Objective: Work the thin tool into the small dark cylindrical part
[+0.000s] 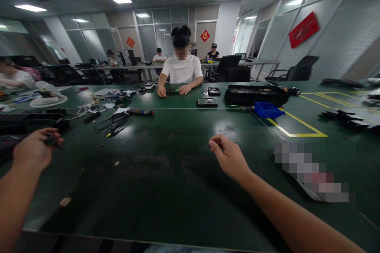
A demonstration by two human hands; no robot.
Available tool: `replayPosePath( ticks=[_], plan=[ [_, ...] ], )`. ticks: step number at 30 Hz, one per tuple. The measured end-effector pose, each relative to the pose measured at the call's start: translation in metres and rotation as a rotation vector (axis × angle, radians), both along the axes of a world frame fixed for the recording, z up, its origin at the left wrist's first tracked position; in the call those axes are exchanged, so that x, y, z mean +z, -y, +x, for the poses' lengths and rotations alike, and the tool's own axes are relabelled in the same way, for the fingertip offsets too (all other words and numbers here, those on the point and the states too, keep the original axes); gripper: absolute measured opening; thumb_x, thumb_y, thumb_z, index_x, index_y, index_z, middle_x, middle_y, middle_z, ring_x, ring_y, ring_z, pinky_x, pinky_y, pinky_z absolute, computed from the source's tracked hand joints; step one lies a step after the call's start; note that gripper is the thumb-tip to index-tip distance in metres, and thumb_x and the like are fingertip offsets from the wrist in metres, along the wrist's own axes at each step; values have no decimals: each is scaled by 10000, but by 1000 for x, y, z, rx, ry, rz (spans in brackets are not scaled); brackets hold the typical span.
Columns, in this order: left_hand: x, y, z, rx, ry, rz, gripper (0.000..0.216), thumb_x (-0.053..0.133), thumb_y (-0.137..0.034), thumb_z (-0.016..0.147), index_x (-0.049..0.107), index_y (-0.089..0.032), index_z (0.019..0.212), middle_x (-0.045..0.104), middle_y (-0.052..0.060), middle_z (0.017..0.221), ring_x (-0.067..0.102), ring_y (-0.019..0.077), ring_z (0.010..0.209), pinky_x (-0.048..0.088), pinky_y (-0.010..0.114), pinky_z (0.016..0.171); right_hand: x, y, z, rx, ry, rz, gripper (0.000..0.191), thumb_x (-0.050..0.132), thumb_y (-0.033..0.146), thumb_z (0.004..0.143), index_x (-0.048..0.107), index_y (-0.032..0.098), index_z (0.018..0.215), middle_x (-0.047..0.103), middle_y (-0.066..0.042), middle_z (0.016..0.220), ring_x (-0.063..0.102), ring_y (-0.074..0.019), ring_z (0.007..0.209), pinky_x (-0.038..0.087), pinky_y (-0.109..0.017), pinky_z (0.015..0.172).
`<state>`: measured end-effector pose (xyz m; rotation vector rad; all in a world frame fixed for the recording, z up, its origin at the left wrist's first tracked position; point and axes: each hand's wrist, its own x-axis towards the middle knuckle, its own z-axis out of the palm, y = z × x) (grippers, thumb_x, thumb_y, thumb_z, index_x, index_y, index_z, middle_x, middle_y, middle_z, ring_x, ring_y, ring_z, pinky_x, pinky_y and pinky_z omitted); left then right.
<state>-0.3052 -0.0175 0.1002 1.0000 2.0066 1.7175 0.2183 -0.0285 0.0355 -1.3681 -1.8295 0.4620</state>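
Observation:
On the left, my left hand is closed around a dark object with a rounded end; a short thin tip seems to stick out below the fingers. It is held over the green table, beside a black device at the table's left. My right hand, right of the middle, pinches a small screwdriver. Its thin metal shaft points left, and the fingers hide most of the handle. The two hands are far apart, and both tools are above the tabletop.
A co-worker sits opposite, hands on a circuit board. Hard drives, a long black housing and a blue bin lie farther back. Black cables and a screwdriver-like tool are left of centre. A blurred-out packet lies right.

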Motion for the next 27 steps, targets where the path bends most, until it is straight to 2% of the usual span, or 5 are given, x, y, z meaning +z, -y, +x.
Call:
replayPosePath(
  ticks=[4, 10, 18, 22, 27],
  plan=[
    [-4, -21, 47, -229, 225, 47, 131, 465, -77, 737, 524, -140, 836, 520, -10, 717, 509, 140, 682, 440, 247, 627, 0, 0, 1, 9, -3, -8, 209, 462, 372, 974, 602, 217, 955, 693, -38, 824, 662, -207, 774, 481, -338, 701],
    [-5, -27, 164, -651, 169, -8, 179, 491, -119, 732, 609, -182, 852, 569, 20, 772, 530, 166, 719, 436, 281, 662, 3, 1, 1, 8, -3, -17, 211, 466, 375, 971, 603, 216, 952, 692, -40, 826, 662, -209, 781, 482, -342, 702],
    [-8, 12, 292, -1242, -298, -215, 245, 424, -199, 830, 640, -209, 946, 599, 21, 797, 534, 176, 749, 383, 310, 682, 5, 2, 1, 1, -14, 4, 212, 475, 375, 962, 609, 213, 944, 688, -36, 804, 658, -203, 764, 468, -325, 692],
    [-22, 23, 321, -1330, -436, -254, 276, 388, -193, 864, 635, -212, 986, 623, 7, 872, 559, 158, 785, 391, 282, 696, 5, 3, 0, -10, -17, 22, 215, 485, 377, 955, 620, 210, 951, 692, -33, 783, 656, -198, 736, 466, -316, 675],
    [-56, 12, 326, -1269, -652, -266, 301, 417, -173, 870, 580, -200, 1122, 617, 42, 963, 571, 190, 884, 429, 304, 774, 4, 4, -1, -24, -24, 24, 224, 502, 392, 951, 633, 213, 981, 703, -30, 791, 668, -195, 730, 476, -310, 669]
  ],
)
